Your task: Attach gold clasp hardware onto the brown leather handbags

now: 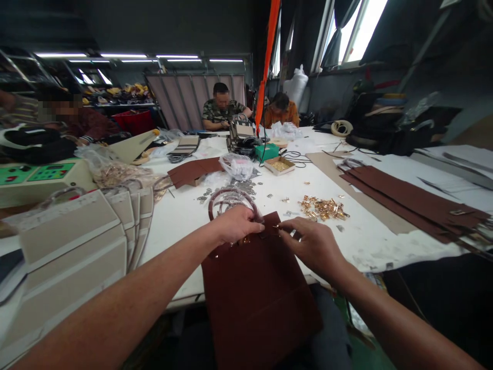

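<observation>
A dark brown bag panel [258,298] slopes from the table's edge down over my lap. Its rounded handle [232,192], partly in clear wrap, stands up at the top edge. My left hand [241,226] grips the panel's top near the handle, thumb pressed on the brown material. Between the thumb and fingertips of my right hand [306,239] is a small gold metal fitting [276,226], held at the panel's upper right corner. Whether the fitting touches the panel, I cannot tell. Another gold fitting [246,239] shows beside my left hand.
Loose gold fittings [324,208] lie in a pile beyond my right hand. Silver plates [246,187] are scattered near a plastic bag [236,165]. Beige panels [73,246] stand at left; brown panels [408,198] lie stacked at right. Co-workers [223,108] sit across the table.
</observation>
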Demonstrator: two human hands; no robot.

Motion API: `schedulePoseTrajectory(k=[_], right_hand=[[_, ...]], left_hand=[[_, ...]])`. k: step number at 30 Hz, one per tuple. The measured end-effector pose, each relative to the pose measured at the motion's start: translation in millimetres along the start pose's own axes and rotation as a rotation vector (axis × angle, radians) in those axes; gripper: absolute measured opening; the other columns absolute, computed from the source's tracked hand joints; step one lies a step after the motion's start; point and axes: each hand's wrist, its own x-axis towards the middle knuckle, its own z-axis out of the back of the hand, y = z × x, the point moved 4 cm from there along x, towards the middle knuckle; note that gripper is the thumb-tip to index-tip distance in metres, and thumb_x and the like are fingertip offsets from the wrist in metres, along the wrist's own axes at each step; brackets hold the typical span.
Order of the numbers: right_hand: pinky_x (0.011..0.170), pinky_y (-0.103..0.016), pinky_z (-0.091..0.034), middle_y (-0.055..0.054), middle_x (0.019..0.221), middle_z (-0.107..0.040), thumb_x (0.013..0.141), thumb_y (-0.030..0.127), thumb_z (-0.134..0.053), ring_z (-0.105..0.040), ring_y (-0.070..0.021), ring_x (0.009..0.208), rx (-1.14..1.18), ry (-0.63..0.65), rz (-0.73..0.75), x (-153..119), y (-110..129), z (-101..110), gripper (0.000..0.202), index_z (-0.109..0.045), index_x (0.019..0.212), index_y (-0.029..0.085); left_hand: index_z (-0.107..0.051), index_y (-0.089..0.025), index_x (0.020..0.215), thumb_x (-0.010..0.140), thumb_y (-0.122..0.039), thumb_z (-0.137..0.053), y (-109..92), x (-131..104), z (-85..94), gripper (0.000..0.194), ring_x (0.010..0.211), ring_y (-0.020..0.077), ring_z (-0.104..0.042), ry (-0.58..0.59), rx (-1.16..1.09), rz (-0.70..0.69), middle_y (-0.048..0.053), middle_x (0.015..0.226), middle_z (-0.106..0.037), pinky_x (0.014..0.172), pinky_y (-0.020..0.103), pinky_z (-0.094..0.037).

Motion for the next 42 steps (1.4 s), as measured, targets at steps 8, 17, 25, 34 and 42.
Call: schedulePoseTrajectory(k=[8, 17, 25, 34, 42], right_hand=[[0.069, -0.033, -0.052, -0.001, 0.089, -0.078, 0.092, 0.033, -0.065, -0.071, -0.0212, 0.076, 0.118, -0.139, -0.045, -11, 0, -17, 0.012, -0.076, 0.091, 0.029], [0.074, -0.033, -0.052, 0.0, 0.102, -0.077, 0.093, 0.029, -0.061, -0.072, -0.0218, 0.086, 0.025, -0.019, 0.006, -7, 3, -28, 0.019, -0.071, 0.108, 0.03], [0.072, -0.03, -0.045, 0.0, 0.097, -0.076, 0.092, 0.022, -0.056, -0.068, -0.0197, 0.083, 0.004, 0.181, 0.027, 0, 8, -24, 0.018, -0.07, 0.102, 0.028], [0.067, -0.028, -0.046, 0.006, 0.074, -0.07, 0.085, 0.026, -0.071, -0.066, -0.0175, 0.069, 0.263, 0.134, -0.227, 14, 0, -16, 0.035, -0.062, 0.119, 0.027], [0.082, -0.036, -0.053, -0.005, 0.099, -0.069, 0.091, 0.061, -0.067, -0.067, -0.0249, 0.093, 0.139, 0.128, 0.1, 16, -10, -15, 0.035, -0.077, 0.108, 0.031]], left_hand=[[-0.078, -0.023, 0.076, 0.07, -0.037, -0.073, 5, -4, -5.3, 0.017, 0.073, 0.0226, -0.067, 0.08, -0.087, -0.001, 0.0, 0.074, -0.075, 0.068, 0.029, -0.048], [-0.079, -0.021, 0.081, 0.072, -0.033, -0.071, 5, -9, -11.1, 0.017, 0.077, 0.0229, -0.066, 0.092, -0.061, -0.058, -0.001, 0.073, -0.073, 0.076, 0.03, -0.05], [-0.078, -0.02, 0.09, 0.08, -0.031, -0.064, 0, -18, -15.6, 0.02, 0.085, 0.0217, -0.066, 0.1, 0.112, -0.112, 0.001, 0.085, -0.076, 0.083, 0.029, -0.049], [-0.076, -0.021, 0.087, 0.088, -0.035, -0.061, -18, -29, -8.4, 0.02, 0.09, 0.0239, -0.069, 0.046, 0.235, -0.155, 0.004, 0.092, -0.076, 0.087, 0.032, -0.049], [-0.075, -0.018, 0.1, 0.096, -0.035, -0.054, -25, -52, -2.2, 0.027, 0.098, 0.0271, -0.07, -0.051, 0.388, -0.209, 0.009, 0.101, -0.076, 0.095, 0.04, -0.054]])
